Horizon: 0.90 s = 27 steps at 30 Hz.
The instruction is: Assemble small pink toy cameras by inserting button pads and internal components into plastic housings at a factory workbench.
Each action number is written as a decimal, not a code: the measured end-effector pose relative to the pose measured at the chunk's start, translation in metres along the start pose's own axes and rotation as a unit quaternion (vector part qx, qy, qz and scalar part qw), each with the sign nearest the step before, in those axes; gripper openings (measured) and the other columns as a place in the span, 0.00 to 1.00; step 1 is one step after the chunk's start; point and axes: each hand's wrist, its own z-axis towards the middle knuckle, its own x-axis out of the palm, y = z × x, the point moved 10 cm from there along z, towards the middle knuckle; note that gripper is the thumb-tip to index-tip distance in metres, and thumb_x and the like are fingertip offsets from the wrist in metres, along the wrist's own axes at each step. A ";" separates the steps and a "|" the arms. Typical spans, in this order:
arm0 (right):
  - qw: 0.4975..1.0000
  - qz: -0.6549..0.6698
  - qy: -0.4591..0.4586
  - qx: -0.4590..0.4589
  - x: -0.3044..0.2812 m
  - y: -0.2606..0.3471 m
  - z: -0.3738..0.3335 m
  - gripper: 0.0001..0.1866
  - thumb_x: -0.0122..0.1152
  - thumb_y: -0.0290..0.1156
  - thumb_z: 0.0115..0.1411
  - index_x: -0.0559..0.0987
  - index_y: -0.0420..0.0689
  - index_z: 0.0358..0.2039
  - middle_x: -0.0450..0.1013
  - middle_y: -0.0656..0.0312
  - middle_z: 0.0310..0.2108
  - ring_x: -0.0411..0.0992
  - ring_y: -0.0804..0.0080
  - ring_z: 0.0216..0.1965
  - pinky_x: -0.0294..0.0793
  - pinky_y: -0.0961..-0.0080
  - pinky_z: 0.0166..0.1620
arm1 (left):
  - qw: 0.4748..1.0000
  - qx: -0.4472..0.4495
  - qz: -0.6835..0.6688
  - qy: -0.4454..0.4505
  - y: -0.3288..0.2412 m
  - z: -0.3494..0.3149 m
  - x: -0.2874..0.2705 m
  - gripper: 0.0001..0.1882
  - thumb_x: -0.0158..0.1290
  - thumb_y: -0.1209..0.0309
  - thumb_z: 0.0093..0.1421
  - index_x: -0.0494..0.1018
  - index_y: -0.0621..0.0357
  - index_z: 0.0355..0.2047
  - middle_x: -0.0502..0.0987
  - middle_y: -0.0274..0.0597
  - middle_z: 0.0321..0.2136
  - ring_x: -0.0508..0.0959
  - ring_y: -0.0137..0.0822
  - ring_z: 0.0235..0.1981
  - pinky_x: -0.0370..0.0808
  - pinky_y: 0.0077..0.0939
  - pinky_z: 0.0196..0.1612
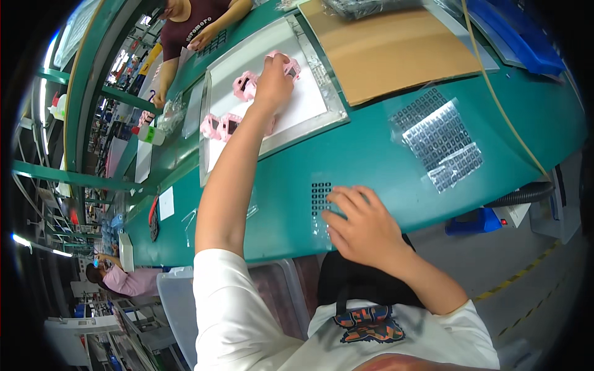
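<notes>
My left hand reaches over the framed white tray, its fingers closed round a pink plastic piece with a dark window. Just left of that hand lies a similar pink piece. More pink pieces sit by the tray's near left side, partly behind my forearm. Near the table's front edge, my right hand hovers at or rests on the right side of a small clear sheet of black square stickers. Its fingers are bent and slightly apart, with nothing visibly gripped.
Stacked sticker sheets lie to the right on the green table. Beyond the tray is a brown cardboard sheet. A yellowish cord crosses the right side. A co-worker works at the far left, near a white bottle.
</notes>
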 end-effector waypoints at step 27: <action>0.986 0.101 0.118 -0.056 0.015 0.019 -0.012 0.16 0.67 0.32 0.54 0.82 0.47 0.44 0.74 0.63 0.51 0.68 0.62 0.62 0.59 0.59 0.68 | 0.740 -0.489 -0.449 -0.109 -0.133 -0.457 -0.011 0.06 0.56 0.73 0.67 0.77 0.63 0.39 0.79 0.36 0.34 0.74 0.27 0.33 0.71 0.19 0.39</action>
